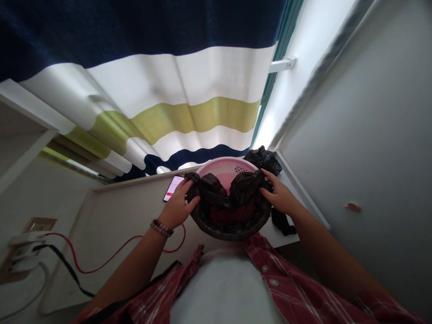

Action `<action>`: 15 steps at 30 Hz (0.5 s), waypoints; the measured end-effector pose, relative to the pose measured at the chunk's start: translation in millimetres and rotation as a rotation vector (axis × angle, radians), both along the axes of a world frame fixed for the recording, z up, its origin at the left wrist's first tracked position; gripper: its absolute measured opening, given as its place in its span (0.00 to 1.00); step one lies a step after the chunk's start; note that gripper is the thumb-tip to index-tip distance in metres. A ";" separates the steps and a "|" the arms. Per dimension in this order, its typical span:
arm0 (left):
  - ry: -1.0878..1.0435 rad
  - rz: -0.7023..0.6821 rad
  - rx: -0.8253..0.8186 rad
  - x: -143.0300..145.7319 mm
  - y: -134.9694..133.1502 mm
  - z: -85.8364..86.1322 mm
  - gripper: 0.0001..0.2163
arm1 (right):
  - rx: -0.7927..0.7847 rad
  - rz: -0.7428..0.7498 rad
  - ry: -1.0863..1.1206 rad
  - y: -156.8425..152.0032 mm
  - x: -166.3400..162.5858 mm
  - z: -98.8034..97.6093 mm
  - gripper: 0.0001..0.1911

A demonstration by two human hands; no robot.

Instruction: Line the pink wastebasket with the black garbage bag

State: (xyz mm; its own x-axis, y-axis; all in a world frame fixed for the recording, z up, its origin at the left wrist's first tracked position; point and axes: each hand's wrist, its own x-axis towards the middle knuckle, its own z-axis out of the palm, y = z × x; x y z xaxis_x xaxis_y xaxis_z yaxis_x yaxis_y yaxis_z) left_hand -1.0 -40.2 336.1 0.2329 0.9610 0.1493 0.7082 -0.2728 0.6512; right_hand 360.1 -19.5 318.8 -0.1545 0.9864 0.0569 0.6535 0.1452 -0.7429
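Note:
A black plastic bag (232,228) is draped over the near rim of a pink perforated basket (226,167), whose far rim and holes are bare. My left hand (178,202) grips the bag at the basket's left side, fingers over the top and thumb in front. On the right side my right hand (278,191) pinches the bag's edge between thumb and fingers. Something dark red shows dimly inside the bag's opening; I cannot tell whether it is the basket through the plastic.
A lit phone (173,188) lies left of the basket. Another crumpled black bag (263,159) sits behind, at right. A black cloth-like item (282,222) lies near my right forearm. Cables, one red (101,269), run from a wall outlet. A striped curtain (189,117) hangs behind.

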 end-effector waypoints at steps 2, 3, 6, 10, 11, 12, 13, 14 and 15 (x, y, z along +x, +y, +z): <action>0.112 -0.078 -0.011 2.7 10.0 3.0 0.28 | 0.052 -0.006 -0.043 14.6 -4.9 0.5 0.36; 0.151 -0.094 -0.010 4.6 14.4 4.6 0.29 | 0.074 -0.015 -0.058 21.1 -7.7 0.5 0.35; 0.230 -0.047 -0.021 10.0 25.1 9.0 0.32 | 0.062 -0.106 -0.103 38.5 -14.6 0.6 0.26; 0.377 0.035 -0.112 10.4 35.1 12.3 0.39 | 0.016 -0.246 -0.160 60.6 -15.5 -0.9 0.13; 0.414 0.026 -0.137 9.2 37.5 12.8 0.40 | 0.005 -0.251 -0.151 66.2 -14.7 -1.9 0.15; 0.443 0.004 -0.160 7.8 40.2 13.5 0.40 | -0.020 -0.248 -0.128 71.6 -13.9 -3.1 0.17; 0.462 -0.022 -0.174 6.5 43.1 14.3 0.39 | -0.058 -0.238 -0.099 76.6 -13.4 -4.8 0.18; 0.473 -0.047 -0.173 5.7 46.4 15.3 0.37 | -0.107 -0.222 -0.068 81.0 -13.5 -6.8 0.20; 0.475 -0.064 -0.152 5.5 50.1 16.3 0.34 | -0.162 -0.204 -0.036 84.6 -14.2 -9.1 0.21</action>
